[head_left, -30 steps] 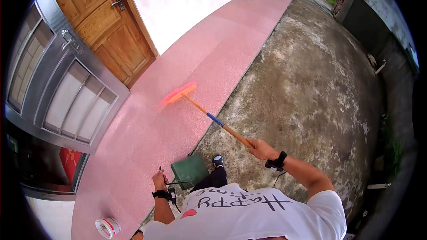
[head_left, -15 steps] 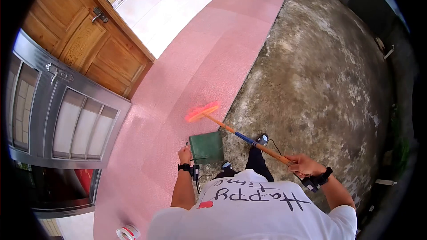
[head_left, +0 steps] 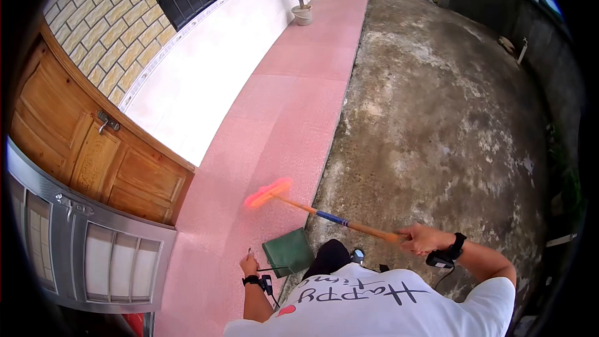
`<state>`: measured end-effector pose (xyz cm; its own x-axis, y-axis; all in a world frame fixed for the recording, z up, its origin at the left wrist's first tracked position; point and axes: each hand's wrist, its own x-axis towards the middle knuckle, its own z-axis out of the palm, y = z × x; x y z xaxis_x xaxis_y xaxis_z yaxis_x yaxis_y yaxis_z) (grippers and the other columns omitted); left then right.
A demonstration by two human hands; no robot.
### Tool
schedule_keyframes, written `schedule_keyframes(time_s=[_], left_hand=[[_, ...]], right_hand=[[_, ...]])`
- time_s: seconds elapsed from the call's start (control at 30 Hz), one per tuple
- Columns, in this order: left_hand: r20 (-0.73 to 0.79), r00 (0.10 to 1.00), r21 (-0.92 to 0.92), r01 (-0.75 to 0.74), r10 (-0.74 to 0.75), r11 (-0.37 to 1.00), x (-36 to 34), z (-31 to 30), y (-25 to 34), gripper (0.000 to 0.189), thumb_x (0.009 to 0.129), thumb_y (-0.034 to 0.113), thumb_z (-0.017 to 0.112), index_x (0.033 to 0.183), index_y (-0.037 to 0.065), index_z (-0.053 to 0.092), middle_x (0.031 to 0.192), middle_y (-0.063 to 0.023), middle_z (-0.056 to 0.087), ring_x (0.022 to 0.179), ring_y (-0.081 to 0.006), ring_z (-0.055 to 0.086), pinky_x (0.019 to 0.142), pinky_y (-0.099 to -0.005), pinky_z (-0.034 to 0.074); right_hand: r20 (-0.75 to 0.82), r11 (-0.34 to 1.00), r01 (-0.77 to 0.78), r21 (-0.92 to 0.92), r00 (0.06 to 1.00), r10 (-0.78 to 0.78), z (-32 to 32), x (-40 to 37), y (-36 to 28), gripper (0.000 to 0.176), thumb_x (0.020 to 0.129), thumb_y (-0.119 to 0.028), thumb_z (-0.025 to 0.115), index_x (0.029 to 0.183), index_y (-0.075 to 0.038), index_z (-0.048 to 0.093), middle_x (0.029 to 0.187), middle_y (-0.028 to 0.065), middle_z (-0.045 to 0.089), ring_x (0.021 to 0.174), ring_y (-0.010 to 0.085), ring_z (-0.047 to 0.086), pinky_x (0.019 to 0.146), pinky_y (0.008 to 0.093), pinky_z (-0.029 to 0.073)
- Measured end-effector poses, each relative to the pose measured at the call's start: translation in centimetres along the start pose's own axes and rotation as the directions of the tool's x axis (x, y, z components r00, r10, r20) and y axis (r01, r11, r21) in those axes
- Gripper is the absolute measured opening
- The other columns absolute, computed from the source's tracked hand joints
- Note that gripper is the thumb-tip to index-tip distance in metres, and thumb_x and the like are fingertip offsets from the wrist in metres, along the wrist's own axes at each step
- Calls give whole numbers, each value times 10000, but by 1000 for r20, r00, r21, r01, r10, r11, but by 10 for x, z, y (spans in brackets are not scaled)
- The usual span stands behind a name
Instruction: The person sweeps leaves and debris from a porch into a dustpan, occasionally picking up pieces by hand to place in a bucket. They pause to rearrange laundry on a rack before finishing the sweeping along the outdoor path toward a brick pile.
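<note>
the pan (head_left: 288, 253) sits across the edge where the pink floor (head_left: 243, 106) meets the concrete (head_left: 430, 125); whether it rests on the ground or hangs slightly above is hard to tell. the left grip (head_left: 249, 265), just to the pan's left, is closed on its thin black handle (head_left: 272, 269), likely to steady it and keep it from sliding.

to the pan's right and well apart from it, the right grip (head_left: 421, 239) is wrapped round the upper end of the broom (head_left: 331, 217). held that far back, the broom slants down and left past the pan, probably to use its full length without a deep stoop. its brush head (head_left: 268, 193) lies over the pink floor beyond the pan, near but apart; the angle seems to suit a pull back toward it, though how hard the bristles press cannot be seen.

a shoe (head_left: 357, 256) stands right of the pan, on the concrete. the wooden door (head_left: 93, 156) and metal door (head_left: 87, 237) are left of the pan, and a bucket (head_left: 304, 16) stands far beyond it by the wall (head_left: 218, 68).
</note>
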<state>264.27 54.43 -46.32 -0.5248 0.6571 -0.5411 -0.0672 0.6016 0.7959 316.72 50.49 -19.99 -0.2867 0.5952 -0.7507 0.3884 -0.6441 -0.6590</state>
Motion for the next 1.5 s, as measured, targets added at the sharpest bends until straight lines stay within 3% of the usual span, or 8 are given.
schedule_keyframes(time_s=[0.17,0.43,0.83,1.03,1.07,1.17,1.4,1.5], left_hand=[[13,1000,4,5,-5,1000,45,48,38,198,791,203,523,669,62,457,493,-17,386,342,-126,369,298,-271,301],[98,982,-34,166,-162,986,98,170,127,173,738,166,540,649,69,428,494,-28,383,346,-135,353,309,-275,292],[149,977,-33,159,-152,987,179,298,181,130,780,167,499,737,48,474,482,-20,361,342,-128,337,301,-263,273],[49,984,47,171,-173,984,202,345,215,140,758,155,517,691,92,412,472,-25,340,329,-138,318,299,-288,264],[64,986,13,155,-156,988,207,357,222,164,795,154,438,759,7,503,450,-22,347,308,-133,324,278,-277,257],[-5,979,49,203,-203,978,206,396,259,150,753,156,489,664,51,428,450,-31,344,307,-143,330,279,-283,255],[5,1000,145,29,-30,989,239,464,285,178,757,170,495,634,71,414,438,-32,308,314,-153,327,288,-297,266],[125,926,619,-353,355,702,307,480,259,431,861,360,426,638,29,587,449,-67,445,388,-156,396,353,-336,299]], right_hand=[[-125,758,281,-589,895,-429,-63,123,-30,305,688,-127,553,961,7,539,601,170,544,533,260,544,493,350,417],[-266,822,177,-541,891,-367,-160,278,-121,253,680,-151,564,849,36,537,704,215,569,638,308,582,558,390,442],[40,990,-130,49,991,129,-231,158,-173,438,776,-138,502,1199,-53,424,480,-38,381,370,57,355,318,217,277],[310,800,-249,546,947,83,-302,142,-156,392,813,-120,513,1182,-34,412,566,-37,407,395,15,332,305,146,240],[335,777,-230,585,942,27,-320,145,-146,338,820,-115,519,1134,-23,432,604,-30,422,402,11,338,300,144,237],[325,778,-180,602,945,-33,-368,150,-150,355,814,-114,525,1147,-35,426,587,-34,413,392,13,343,291,143,229],[-20,973,200,119,980,-199,-462,218,-189,290,746,-148,522,1002,-15,495,469,-39,387,343,54,370,290,206,278],[-124,929,314,-195,932,-341,-499,265,-213,215,708,-90,495,897,11,511,470,53,448,355,146,448,319,279,345]])
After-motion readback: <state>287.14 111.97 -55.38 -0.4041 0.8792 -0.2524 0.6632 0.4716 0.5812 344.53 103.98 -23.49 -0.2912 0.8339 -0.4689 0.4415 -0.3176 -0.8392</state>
